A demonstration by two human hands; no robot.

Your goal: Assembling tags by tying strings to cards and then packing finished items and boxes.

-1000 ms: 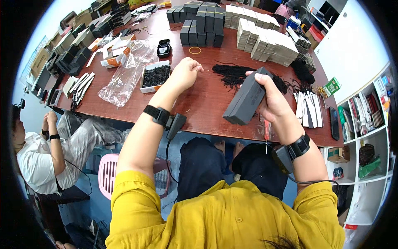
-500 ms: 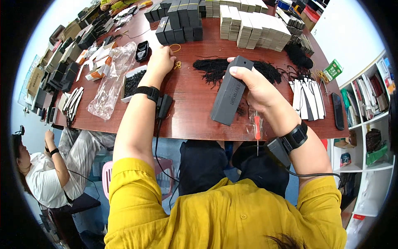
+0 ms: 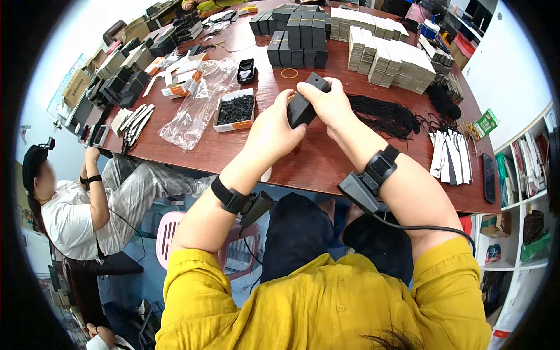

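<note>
Both my hands meet over the table around a dark grey stack of hang tags, a slim block with a hole near its far end. My right hand wraps its far right side, thumb on top. Closed at its near left side is my left hand, with a bit of yellow rubber band showing at the fingertips. Another yellow rubber band lies on the table just beyond. Fingers under the stack are hidden.
Banded dark stacks and pale stacks stand at the back. Black cords lie right; a box of small black parts, a plastic bag and a black tray are left. A person sits at far left.
My left hand has come from the rubber bands on the table to the tag stack. My right hand has brought the stack left and away from me. The view has shifted.
</note>
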